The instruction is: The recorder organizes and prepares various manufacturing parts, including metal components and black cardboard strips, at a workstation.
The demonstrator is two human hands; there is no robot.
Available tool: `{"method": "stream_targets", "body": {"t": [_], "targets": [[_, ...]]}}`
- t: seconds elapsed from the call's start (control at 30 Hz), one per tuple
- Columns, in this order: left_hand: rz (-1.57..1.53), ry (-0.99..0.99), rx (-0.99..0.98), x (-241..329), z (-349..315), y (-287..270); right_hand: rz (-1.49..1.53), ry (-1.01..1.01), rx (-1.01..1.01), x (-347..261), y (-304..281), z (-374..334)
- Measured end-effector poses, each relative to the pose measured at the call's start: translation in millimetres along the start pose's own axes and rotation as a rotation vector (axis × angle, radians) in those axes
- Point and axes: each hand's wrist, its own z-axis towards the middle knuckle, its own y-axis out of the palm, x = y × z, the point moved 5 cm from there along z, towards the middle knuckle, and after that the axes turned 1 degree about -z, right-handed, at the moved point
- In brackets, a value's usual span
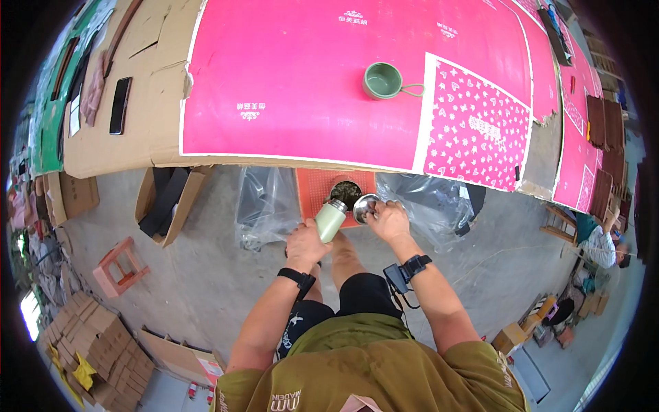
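Observation:
My left hand [307, 244] is closed round a pale green flask [331, 218], which tilts with its metal mouth pointing away from me. In my right hand [389, 221] is a small round shiny metal piece [365, 206], gripped at its edge; whether it is a cup or a lid I cannot tell. Between and just beyond both hands stands a round container [344, 182] with dark, clumpy contents. It is on a red-orange stool [307, 189] with a gridded top, just below the table edge. The flask's mouth overlaps the container's near rim in view.
A pink-covered table [302, 82] spans the far side, bearing a green mug [382, 80] and a phone [121, 106]. Clear plastic bags [264, 206] flank the stool. To the left are an open carton [168, 206], another stool [120, 266] and stacked cardboard [103, 343]. A person [603, 246] is far right.

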Motion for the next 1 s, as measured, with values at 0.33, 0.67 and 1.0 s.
{"method": "stream_targets", "body": {"t": [0.33,0.67,1.0], "targets": [[-0.179,-0.035,-0.145,7.6,-1.7,-1.0,-0.011,-0.019,-0.026,1.4,1.6,1.9],[-0.743,0.002,-0.374,-3.2,7.0,38.2,-0.005,-0.045,-0.023,-1.6,-1.7,5.2],[-1.032,0.178,-0.186,-22.0,-6.9,31.5,-0.003,-0.08,-0.059,-27.9,-11.0,20.2]]}}
